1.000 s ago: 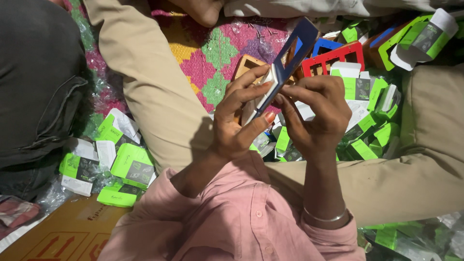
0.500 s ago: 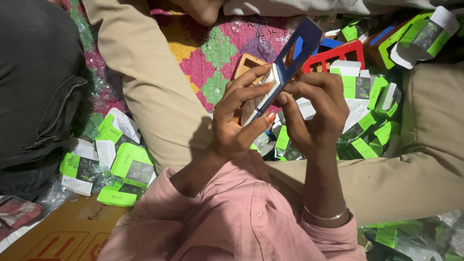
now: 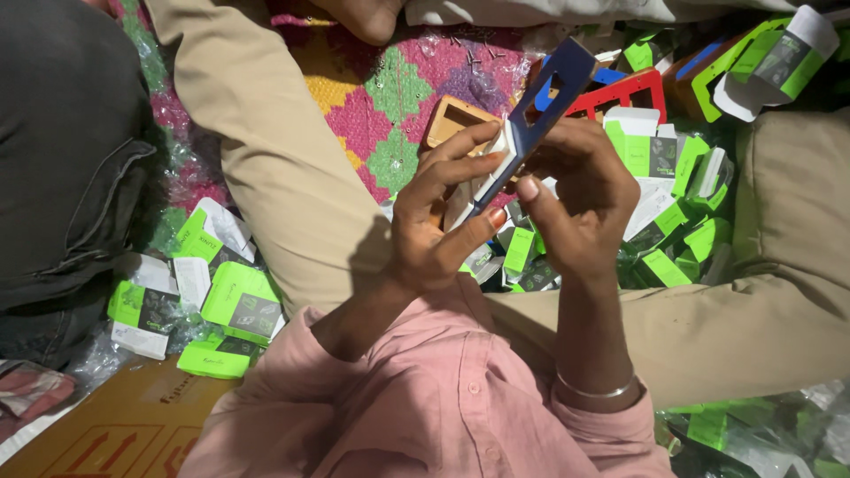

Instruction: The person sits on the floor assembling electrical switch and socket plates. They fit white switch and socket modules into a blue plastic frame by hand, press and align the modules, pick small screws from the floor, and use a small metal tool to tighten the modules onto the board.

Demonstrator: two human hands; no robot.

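Both my hands hold a flat blue card frame [image 3: 547, 99] with cut-out windows, tilted up and away from me. My left hand [image 3: 438, 221] grips its lower end, fingers pressing a small white piece [image 3: 503, 150] against the frame's edge. My right hand [image 3: 580, 199] pinches the frame from the right side, thumb forward. Under the hands lie a small wooden box [image 3: 453, 119] and a red card frame [image 3: 630, 93] on a patterned mat [image 3: 381, 97].
Several green and white small packages [image 3: 239, 301] are piled at the left by my leg, and more [image 3: 664, 168] at the right. A brown cardboard box [image 3: 115, 429] lies bottom left. A person in dark clothes [image 3: 62, 150] sits at the left. My tan trouser legs frame the mat.
The hands and the blue frame have stayed nearly in place; the fingers have shifted slightly along the frame's lower edge.
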